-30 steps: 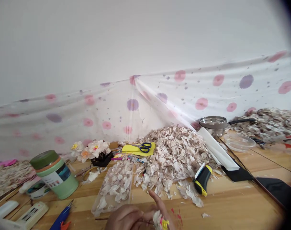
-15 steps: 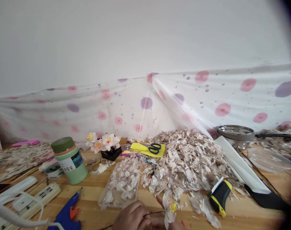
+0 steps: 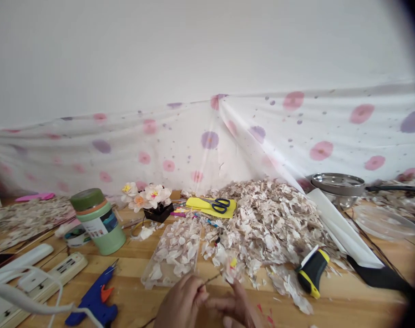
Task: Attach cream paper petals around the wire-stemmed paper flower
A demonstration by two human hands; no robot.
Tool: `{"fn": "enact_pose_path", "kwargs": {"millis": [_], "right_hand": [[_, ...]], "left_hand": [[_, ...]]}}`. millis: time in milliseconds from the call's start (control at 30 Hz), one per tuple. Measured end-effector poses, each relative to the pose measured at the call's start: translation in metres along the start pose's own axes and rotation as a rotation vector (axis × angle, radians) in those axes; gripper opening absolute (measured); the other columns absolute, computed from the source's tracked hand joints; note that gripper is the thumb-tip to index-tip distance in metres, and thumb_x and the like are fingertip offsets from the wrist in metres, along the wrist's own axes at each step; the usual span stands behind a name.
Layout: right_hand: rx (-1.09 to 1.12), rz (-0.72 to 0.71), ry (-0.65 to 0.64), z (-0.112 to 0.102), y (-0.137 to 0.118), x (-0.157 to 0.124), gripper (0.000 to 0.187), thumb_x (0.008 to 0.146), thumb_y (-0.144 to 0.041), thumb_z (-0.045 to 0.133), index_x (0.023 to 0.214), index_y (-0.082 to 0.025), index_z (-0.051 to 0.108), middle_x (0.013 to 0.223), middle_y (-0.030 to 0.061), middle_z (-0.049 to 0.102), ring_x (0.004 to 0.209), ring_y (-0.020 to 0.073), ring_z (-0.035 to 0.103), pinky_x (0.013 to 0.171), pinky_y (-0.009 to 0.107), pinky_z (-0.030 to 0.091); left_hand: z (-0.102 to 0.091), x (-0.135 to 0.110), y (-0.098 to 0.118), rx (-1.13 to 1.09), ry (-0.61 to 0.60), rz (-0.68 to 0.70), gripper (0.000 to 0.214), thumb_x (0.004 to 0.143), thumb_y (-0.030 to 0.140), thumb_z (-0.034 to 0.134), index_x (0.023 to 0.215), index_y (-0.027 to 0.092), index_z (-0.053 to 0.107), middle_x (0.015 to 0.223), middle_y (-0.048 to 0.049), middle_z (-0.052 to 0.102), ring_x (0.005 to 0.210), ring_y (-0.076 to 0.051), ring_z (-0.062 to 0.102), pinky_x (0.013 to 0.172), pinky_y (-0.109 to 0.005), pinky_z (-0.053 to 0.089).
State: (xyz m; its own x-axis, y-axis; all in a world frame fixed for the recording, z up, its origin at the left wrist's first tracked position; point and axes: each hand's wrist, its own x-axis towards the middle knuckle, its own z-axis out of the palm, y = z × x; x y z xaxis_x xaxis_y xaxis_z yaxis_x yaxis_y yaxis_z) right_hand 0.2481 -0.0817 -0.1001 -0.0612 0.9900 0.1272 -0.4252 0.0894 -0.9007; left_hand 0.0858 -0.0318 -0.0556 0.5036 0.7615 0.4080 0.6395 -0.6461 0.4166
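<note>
At the bottom edge my left hand (image 3: 182, 304) pinches a thin wire stem (image 3: 210, 279) that carries a small white flower with a yellow centre (image 3: 232, 267). My right hand (image 3: 240, 307) is just right of it, fingers bent near the stem under the flower; whether they grip it is unclear. Beyond both hands lies a clear tray of white petals (image 3: 173, 255) and a large heap of pale petal scraps (image 3: 269, 223).
A blue glue gun (image 3: 93, 300) and a white power strip (image 3: 53, 275) lie at the left. A green jar (image 3: 98, 221), a small flower bouquet (image 3: 148, 198), blue-handled scissors (image 3: 219, 205), a black-yellow tool (image 3: 311, 271) and a metal pan (image 3: 337, 183) stand around the wooden table.
The view has swung left and steadied. My hands have lifted the flower on its wire further from me, up towards the edge of the petal heap.
</note>
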Motion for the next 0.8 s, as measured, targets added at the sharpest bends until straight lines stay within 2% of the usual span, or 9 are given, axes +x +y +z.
{"fn": "enact_pose_path", "kwargs": {"millis": [67, 133, 200, 267, 367, 467, 633, 800], "right_hand": [[0.007, 0.019, 0.059, 0.0, -0.002, -0.001, 0.058, 0.064, -0.062, 0.069, 0.106, -0.022, 0.061, 0.079, 0.0081, 0.07, 0.076, 0.0247, 0.062, 0.073, 0.038, 0.046], [0.006, 0.063, 0.094, 0.001, -0.004, -0.002, 0.044, 0.068, -0.058, 0.069, 0.086, -0.018, 0.064, 0.072, 0.0066, 0.069, 0.067, 0.018, 0.059, 0.067, 0.03, 0.044], [-0.006, 0.1, 0.104, 0.003, -0.004, -0.002, 0.04, 0.071, -0.056, 0.069, 0.07, -0.016, 0.062, 0.064, 0.004, 0.066, 0.056, 0.0117, 0.05, 0.06, 0.024, 0.039], [-0.025, 0.109, 0.102, 0.004, -0.003, 0.0, 0.042, 0.072, -0.056, 0.068, 0.065, -0.015, 0.061, 0.061, 0.0024, 0.063, 0.051, 0.0088, 0.042, 0.054, 0.021, 0.034], [-0.056, 0.1, 0.083, 0.004, -0.001, 0.002, 0.044, 0.074, -0.059, 0.064, 0.069, -0.015, 0.062, 0.06, 0.0015, 0.062, 0.05, 0.0086, 0.039, 0.052, 0.021, 0.032], [-0.113, 0.086, 0.051, 0.004, -0.002, 0.003, 0.042, 0.077, -0.058, 0.061, 0.074, -0.016, 0.065, 0.059, 0.0006, 0.061, 0.054, 0.0107, 0.047, 0.058, 0.023, 0.035], [-0.128, 0.026, -0.029, 0.005, -0.005, 0.003, 0.042, 0.08, -0.059, 0.056, 0.088, -0.018, 0.066, 0.067, 0.002, 0.064, 0.068, 0.0169, 0.058, 0.073, 0.03, 0.041], [-0.108, 0.021, -0.033, 0.006, -0.005, 0.003, 0.045, 0.078, -0.061, 0.057, 0.098, -0.021, 0.065, 0.074, 0.0042, 0.067, 0.077, 0.0214, 0.062, 0.077, 0.034, 0.043]], "left_hand": [[-0.01, 0.001, 0.001, -0.047, 0.103, -0.034, 0.014, 0.089, 0.024, 0.045, 0.08, 0.023, 0.055, 0.074, -0.0006, 0.064, 0.069, -0.017, 0.063, 0.063, -0.027, 0.051], [-0.017, 0.003, 0.001, -0.064, 0.182, -0.056, 0.014, 0.089, 0.026, 0.046, 0.078, 0.024, 0.054, 0.071, 0.0002, 0.063, 0.067, -0.017, 0.062, 0.061, -0.027, 0.051], [-0.02, 0.004, 0.001, -0.076, 0.222, -0.055, 0.014, 0.088, 0.028, 0.048, 0.076, 0.024, 0.054, 0.069, 0.0011, 0.062, 0.065, -0.017, 0.062, 0.059, -0.027, 0.051], [-0.019, 0.003, 0.002, -0.093, 0.222, -0.033, 0.012, 0.087, 0.027, 0.05, 0.078, 0.024, 0.056, 0.071, 0.0012, 0.065, 0.066, -0.017, 0.063, 0.06, -0.026, 0.052], [-0.013, 0.001, 0.005, -0.123, 0.204, -0.007, 0.009, 0.086, 0.026, 0.051, 0.081, 0.025, 0.059, 0.075, 0.0016, 0.067, 0.07, -0.016, 0.065, 0.064, -0.025, 0.052], [-0.008, -0.001, 0.009, -0.157, 0.195, 0.014, 0.01, 0.087, 0.025, 0.051, 0.081, 0.026, 0.059, 0.077, 0.0018, 0.067, 0.072, -0.016, 0.065, 0.065, -0.023, 0.052], [-0.003, -0.001, 0.013, -0.184, 0.056, 0.133, 0.015, 0.087, 0.02, 0.05, 0.075, 0.025, 0.057, 0.072, 0.0026, 0.065, 0.066, -0.013, 0.064, 0.062, -0.02, 0.051], [0.003, -0.003, 0.009, -0.201, 0.097, 0.134, 0.013, 0.089, 0.028, 0.05, 0.083, 0.026, 0.062, 0.074, 0.0005, 0.068, 0.068, -0.014, 0.065, 0.065, -0.02, 0.053]]}}
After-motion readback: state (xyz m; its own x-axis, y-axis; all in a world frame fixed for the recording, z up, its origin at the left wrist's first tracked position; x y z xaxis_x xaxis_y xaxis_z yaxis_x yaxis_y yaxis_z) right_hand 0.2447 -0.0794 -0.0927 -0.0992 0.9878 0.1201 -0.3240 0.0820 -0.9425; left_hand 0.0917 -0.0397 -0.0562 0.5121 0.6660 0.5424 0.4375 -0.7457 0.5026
